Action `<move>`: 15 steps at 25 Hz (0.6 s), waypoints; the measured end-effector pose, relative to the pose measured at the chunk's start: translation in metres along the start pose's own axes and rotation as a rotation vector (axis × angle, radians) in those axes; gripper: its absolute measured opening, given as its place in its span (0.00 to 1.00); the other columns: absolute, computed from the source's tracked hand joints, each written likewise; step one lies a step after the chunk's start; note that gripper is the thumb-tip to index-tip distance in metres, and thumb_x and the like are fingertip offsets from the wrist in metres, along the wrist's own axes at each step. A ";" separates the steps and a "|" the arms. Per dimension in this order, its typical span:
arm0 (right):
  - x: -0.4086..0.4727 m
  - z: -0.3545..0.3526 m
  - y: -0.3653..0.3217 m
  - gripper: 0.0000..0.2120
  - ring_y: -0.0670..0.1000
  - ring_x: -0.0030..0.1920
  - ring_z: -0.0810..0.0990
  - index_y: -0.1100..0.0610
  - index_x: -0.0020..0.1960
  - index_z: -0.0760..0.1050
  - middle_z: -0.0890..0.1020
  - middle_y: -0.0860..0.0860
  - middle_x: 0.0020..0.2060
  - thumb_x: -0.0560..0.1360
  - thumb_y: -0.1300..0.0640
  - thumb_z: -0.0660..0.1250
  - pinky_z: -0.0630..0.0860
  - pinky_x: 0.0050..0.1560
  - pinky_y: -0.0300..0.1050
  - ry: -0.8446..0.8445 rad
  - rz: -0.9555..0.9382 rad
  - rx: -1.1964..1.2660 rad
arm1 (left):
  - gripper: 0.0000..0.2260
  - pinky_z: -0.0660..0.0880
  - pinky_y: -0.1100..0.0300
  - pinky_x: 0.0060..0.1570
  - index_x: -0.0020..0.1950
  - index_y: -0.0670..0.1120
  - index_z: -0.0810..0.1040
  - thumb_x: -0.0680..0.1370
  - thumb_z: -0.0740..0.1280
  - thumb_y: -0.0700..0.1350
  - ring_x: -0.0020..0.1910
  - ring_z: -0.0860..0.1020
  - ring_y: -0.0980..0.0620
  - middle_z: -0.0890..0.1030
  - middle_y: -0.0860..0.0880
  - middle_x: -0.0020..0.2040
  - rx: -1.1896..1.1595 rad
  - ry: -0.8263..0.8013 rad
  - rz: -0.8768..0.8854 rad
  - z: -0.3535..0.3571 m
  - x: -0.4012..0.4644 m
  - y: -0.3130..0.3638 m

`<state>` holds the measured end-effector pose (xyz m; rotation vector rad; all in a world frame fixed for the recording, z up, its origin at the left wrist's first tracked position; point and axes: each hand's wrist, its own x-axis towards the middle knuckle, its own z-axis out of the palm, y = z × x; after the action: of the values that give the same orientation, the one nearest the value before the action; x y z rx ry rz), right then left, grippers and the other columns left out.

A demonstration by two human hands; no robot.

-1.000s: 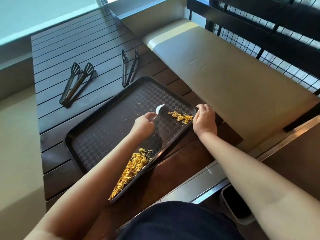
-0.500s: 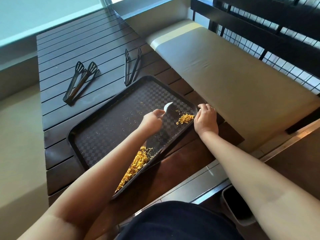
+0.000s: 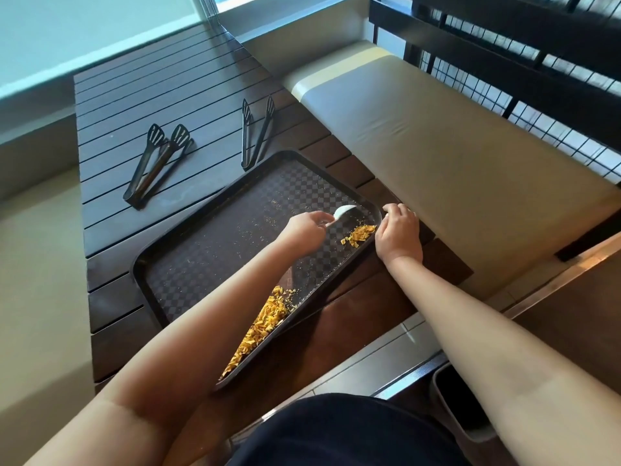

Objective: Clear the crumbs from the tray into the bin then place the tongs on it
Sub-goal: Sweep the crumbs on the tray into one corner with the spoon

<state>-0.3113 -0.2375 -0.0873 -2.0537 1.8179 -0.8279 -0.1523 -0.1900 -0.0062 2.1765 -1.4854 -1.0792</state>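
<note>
Tray (image 3: 208, 260): dark, checker-patterned, lying askew on the slatted worktop (image 3: 141, 105); its near corner overhangs the worktop edge toward the person.
Crumbs, small heap (image 3: 359, 234): yellow flakes in the tray's right corner, just beside the rim and near both hands.
Crumbs, large heap (image 3: 265, 321): long drift against the near rim, partly hidden under the left forearm.
Fine crumbs: scattered specks across the tray's middle.
Left hand (image 3: 306, 230): fingers curled round the handle of a white scraper (image 3: 343, 211), its blade raised just above the tray floor, beyond the small heap.
Right hand (image 3: 398, 232): fingers curled over the tray's right rim, gripping it to steady the tray.
Bin (image 3: 460, 408): on the floor at lower right, below the worktop, largely hidden by the right forearm.
Tongs, slotted-head pair (image 3: 156, 159): on the worktop, well apart from the tray and from both hands.
Tongs, slim pair (image 3: 256, 132): on the worktop, their hinge end just beside the tray's far rim.
Step, as judged: crumbs being gathered; none tipped yet, tongs untouched.
Risk one: a brisk stroke of the scraper could flick flakes over the low rim onto the worktop.
Risk two: the overhanging corner could tip if the right hand's grip slackens, spilling the large heap short of the bin.
Risk three: fine specks may stay lodged in the textured floor.
</note>
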 end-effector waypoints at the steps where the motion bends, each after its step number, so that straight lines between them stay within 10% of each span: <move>1: 0.000 0.000 0.000 0.13 0.61 0.55 0.74 0.64 0.57 0.74 0.78 0.62 0.53 0.76 0.65 0.55 0.65 0.62 0.52 0.001 0.003 0.000 | 0.20 0.66 0.70 0.18 0.62 0.52 0.75 0.76 0.54 0.35 0.25 0.70 0.58 0.73 0.46 0.64 0.016 -0.032 0.018 0.002 -0.001 0.002; 7: 0.000 0.001 0.000 0.13 0.63 0.54 0.74 0.65 0.55 0.75 0.78 0.63 0.51 0.75 0.66 0.56 0.65 0.61 0.53 0.011 0.007 0.018 | 0.20 0.61 0.69 0.16 0.61 0.52 0.75 0.75 0.55 0.35 0.16 0.64 0.61 0.77 0.49 0.44 -0.097 -0.145 -0.026 -0.002 -0.002 0.003; 11: 0.000 0.001 0.000 0.13 0.62 0.54 0.74 0.65 0.56 0.75 0.78 0.63 0.52 0.75 0.66 0.56 0.65 0.61 0.53 0.005 0.005 0.013 | 0.18 0.61 0.68 0.16 0.63 0.50 0.74 0.78 0.54 0.37 0.21 0.64 0.58 0.77 0.48 0.49 -0.169 0.066 -0.150 -0.008 0.008 0.003; 15: 0.000 0.001 0.000 0.13 0.62 0.55 0.74 0.65 0.56 0.74 0.78 0.63 0.52 0.75 0.65 0.56 0.65 0.61 0.53 0.001 0.002 0.008 | 0.16 0.62 0.67 0.17 0.61 0.51 0.74 0.78 0.55 0.37 0.21 0.64 0.58 0.76 0.50 0.40 -0.223 -0.062 -0.161 0.008 -0.008 0.002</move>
<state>-0.3105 -0.2374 -0.0881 -2.0465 1.8136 -0.8352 -0.1610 -0.1825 -0.0077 2.1504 -1.1653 -1.3073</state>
